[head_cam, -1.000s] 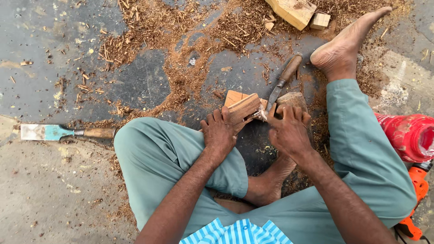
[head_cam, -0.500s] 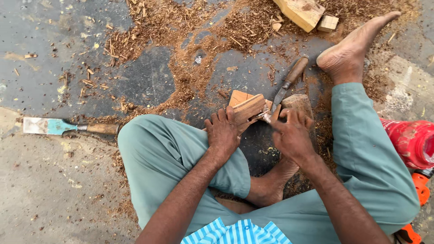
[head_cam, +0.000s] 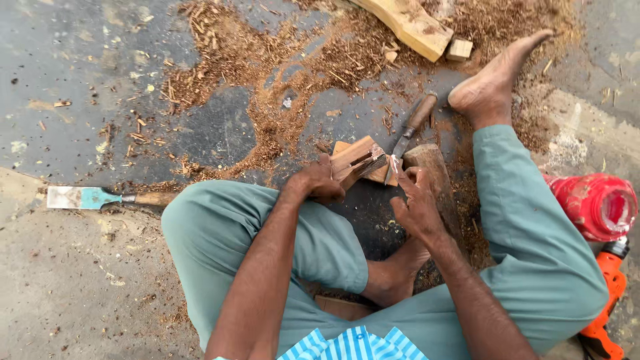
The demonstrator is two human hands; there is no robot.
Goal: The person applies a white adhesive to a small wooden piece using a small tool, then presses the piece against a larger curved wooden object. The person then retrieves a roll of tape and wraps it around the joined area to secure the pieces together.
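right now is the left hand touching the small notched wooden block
Touching. The head view shows the left hand wrapped around the near end of the small notched wooden block, fingers closed on it with no gap, holding it over the dark ground.

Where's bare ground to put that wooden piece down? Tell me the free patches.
Free: the dark floor at upper left, above the wide chisel; and the pale concrete below that chisel, beside the left knee. Crowded: around the wooden piece in the left hand, with the narrow chisel, the wood block, the right hand and sawdust.
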